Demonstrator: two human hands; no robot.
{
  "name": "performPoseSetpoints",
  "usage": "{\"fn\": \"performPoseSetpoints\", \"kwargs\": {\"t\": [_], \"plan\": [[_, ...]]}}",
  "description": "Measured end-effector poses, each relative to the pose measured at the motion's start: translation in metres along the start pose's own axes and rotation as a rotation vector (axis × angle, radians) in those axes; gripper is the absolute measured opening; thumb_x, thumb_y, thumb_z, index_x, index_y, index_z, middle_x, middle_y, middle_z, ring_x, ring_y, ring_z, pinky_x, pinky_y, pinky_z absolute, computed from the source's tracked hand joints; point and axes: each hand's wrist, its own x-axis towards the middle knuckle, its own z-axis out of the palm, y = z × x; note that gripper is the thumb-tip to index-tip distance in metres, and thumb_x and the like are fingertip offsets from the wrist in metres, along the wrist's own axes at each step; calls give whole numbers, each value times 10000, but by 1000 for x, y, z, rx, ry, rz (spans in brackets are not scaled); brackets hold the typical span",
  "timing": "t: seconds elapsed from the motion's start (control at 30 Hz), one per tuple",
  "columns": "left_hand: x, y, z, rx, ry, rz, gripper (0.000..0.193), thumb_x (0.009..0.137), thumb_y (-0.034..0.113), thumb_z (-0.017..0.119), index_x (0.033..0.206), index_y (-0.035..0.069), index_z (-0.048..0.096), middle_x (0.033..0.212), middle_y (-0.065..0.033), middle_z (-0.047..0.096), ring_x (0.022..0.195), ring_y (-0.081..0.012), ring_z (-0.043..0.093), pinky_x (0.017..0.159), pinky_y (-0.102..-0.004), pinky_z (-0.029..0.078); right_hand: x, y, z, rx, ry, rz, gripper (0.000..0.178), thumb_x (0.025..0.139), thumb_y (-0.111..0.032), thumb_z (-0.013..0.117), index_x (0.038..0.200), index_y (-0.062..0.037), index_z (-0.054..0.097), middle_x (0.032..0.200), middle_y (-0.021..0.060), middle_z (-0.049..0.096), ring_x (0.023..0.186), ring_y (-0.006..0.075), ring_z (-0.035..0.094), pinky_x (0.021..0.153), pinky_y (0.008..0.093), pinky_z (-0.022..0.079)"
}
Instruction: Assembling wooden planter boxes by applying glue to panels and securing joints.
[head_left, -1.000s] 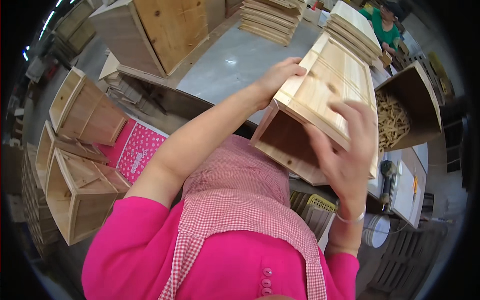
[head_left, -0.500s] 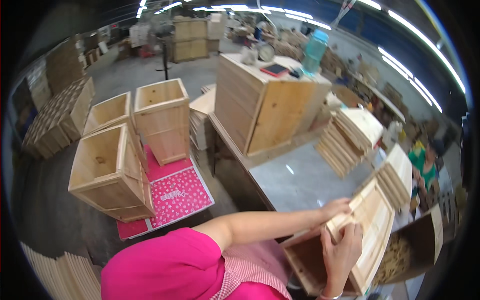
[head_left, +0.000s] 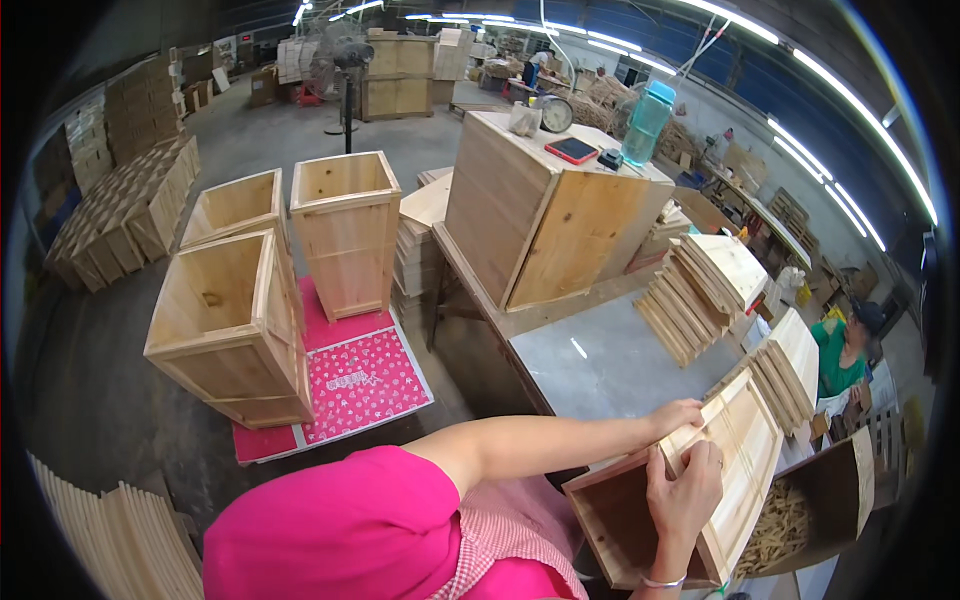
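Observation:
A light wooden box (head_left: pixel 612 512) lies tilted at the table's near edge, its dark hollow facing me. Its panelled face (head_left: pixel 752 432) slopes up to the right. My left hand (head_left: pixel 676 416) reaches across to the far end of the box, fingers closed over the top edge. Lower down on the same edge rests my right hand (head_left: pixel 686 492), a bracelet on its wrist. Its fingers are curled and pressed together against the wood; whatever may be between them is hidden.
A carton (head_left: pixel 800 520) of tan strips stands at right. Stacked wooden panels (head_left: pixel 700 290) and a large wooden cabinet (head_left: pixel 550 215) with a blue bottle (head_left: pixel 648 125) occupy the table. Tall open boxes (head_left: pixel 345 240) stand on a pink mat (head_left: pixel 370 380). A person in green (head_left: pixel 838 365) sits at far right.
The view has shifted slightly and become sharper. Both hands stay at the same edge of the wooden box, with little visible movement.

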Motion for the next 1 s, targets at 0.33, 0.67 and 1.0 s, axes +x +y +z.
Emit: {"fn": "performPoseSetpoints", "kwargs": {"t": [0.33, 0.67, 1.0], "plan": [[-14, 7, 9, -53, -99, -100, 443, 864, 127, 540, 1279, -26, 560, 1168, -124, 622, 1050, -196, 589, 937, -305, 478, -8, 1, -12, -31, 4, -43, 349, 796, -239, 770, 804, -16, 502, 821, 156, 515, 791, 368, 551, 690, 458, 446], [13, 62, -14, 535, -21, -128, 622, 951, 387, 579, 1460, 55, 449, 1368, -82, 557, 1253, -224, 509, 1024, -438, 396, -7, 46, -83, 187, -78, -118, 386, 802, -154, 749, 1128, 18, 635, 1022, 189, 634, 931, 378, 611, 808, 432, 494], [168, -7, 6, 1186, -48, 43, 556, 801, 405, 680, 1141, -34, 645, 1225, -258, 638, 1138, -377, 622, 938, -444, 508, 27, 288, -63, -87, -142, 200, 279, 946, -177, 597, 1106, 51, 615, 1119, 228, 624, 1047, 416, 587, 915, 444, 472]]}}
